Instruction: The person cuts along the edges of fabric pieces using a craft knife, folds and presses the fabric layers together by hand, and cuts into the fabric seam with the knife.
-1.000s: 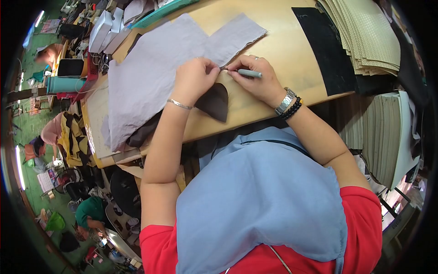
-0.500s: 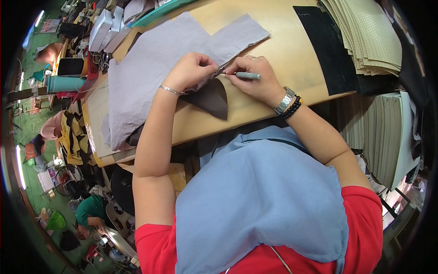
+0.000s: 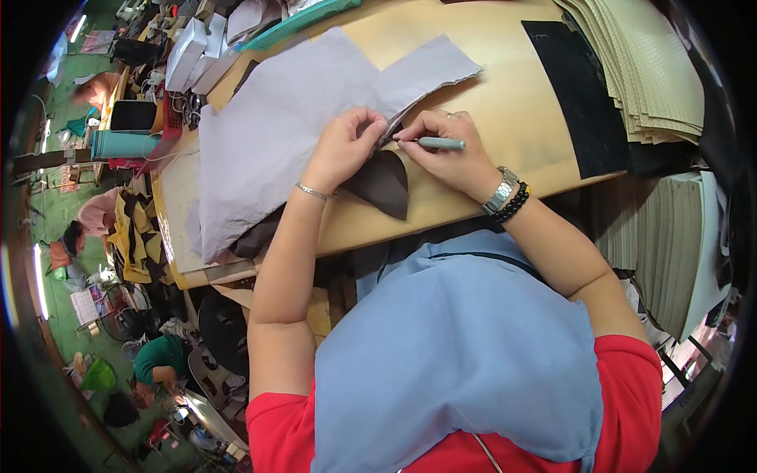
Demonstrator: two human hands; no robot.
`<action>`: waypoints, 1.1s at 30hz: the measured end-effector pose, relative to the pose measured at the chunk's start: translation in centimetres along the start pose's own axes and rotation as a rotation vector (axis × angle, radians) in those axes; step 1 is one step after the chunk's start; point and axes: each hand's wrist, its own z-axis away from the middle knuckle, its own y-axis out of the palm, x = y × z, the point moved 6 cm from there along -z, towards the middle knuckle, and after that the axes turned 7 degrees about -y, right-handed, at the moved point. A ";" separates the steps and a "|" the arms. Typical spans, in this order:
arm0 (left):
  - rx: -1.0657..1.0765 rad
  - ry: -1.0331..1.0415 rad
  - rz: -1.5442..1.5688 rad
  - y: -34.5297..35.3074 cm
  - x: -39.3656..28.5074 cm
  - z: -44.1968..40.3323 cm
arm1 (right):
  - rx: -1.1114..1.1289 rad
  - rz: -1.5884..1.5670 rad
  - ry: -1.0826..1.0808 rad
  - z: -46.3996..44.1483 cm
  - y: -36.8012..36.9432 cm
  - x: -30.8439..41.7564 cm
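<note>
A large pale grey sheet of soft material [image 3: 292, 118] lies across the table, its edge folded back near my hands. Its dark brown side, or a dark piece under it, shows as a pointed flap [image 3: 384, 185] below my left wrist. My left hand [image 3: 347, 146] is closed, thumb and fingers pinching the sheet's edge. Just to the right, my right hand [image 3: 451, 150] grips a grey-green marker pen [image 3: 441, 143]. The pen points left, its tip close to the pinched edge; whether it touches cannot be made out.
The wooden table [image 3: 489, 118] carries a black strip [image 3: 572, 102] and stacked cream textured sheets [image 3: 643, 71] at right. More stacked sheets [image 3: 678, 244] stand below. White boxes [image 3: 188, 55] and a teal tray [image 3: 303, 24] sit at the back left. A person in green [image 3: 158, 359] works further left.
The whole view has shifted slightly, so everything sits a little lower and further right. Both hands keep nearly the same place at the sheet's edge, with the same grips.
</note>
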 end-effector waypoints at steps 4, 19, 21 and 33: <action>-0.053 0.081 -0.017 0.1 1.3 -0.6 | 0.005 -0.034 -0.018 0.0 0.0 0.1; 0.006 -0.095 0.093 0.3 0.6 0.2 | 0.006 -0.144 0.006 -0.1 -0.1 -0.4; -0.012 -0.021 0.083 0.4 0.7 0.0 | -0.040 -0.179 0.021 -0.2 -0.3 -0.4; -0.099 0.110 -0.015 0.3 0.3 0.1 | -0.119 -0.266 0.005 -0.2 -2.6 -0.2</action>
